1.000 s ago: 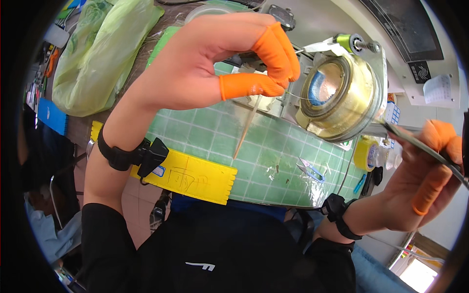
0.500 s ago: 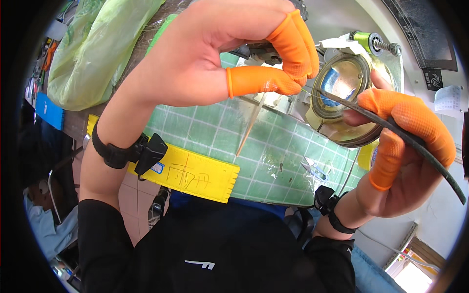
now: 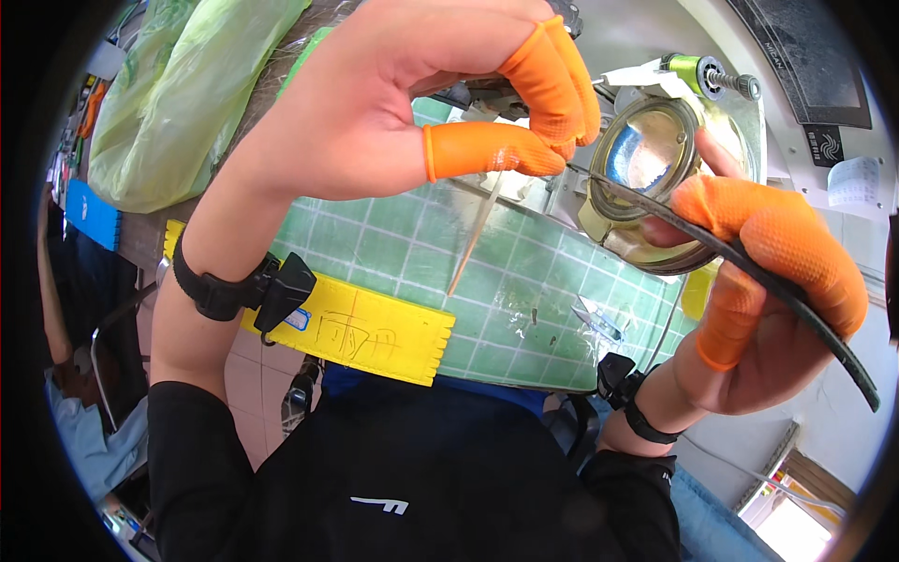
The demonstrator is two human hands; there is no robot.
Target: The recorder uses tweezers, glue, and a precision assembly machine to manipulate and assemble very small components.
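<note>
Orange finger cots cover the thumb and fingertips of my left hand, which is closed in a pinch. A thin thread, now barely visible, comes from that pinch. My right hand, also in orange cots, grips slim black tweezers. The tapered tip of the tweezers reaches my left fingertips; the tail sticks out past my right palm. Below my left thumb a pale wooden stick slants down over the green gridded mat; whether my left hand touches it, I cannot tell.
A round glass magnifier stands behind my hands, with a green thread spool above it. A yellow card lies along the mat's front edge. Small snips lie at the right. A pale green plastic bag fills the upper left.
The tweezers' tip has moved left to my left fingertips, closing the gap the thread spanned. My left hand keeps its pinch and the right its grip.
</note>
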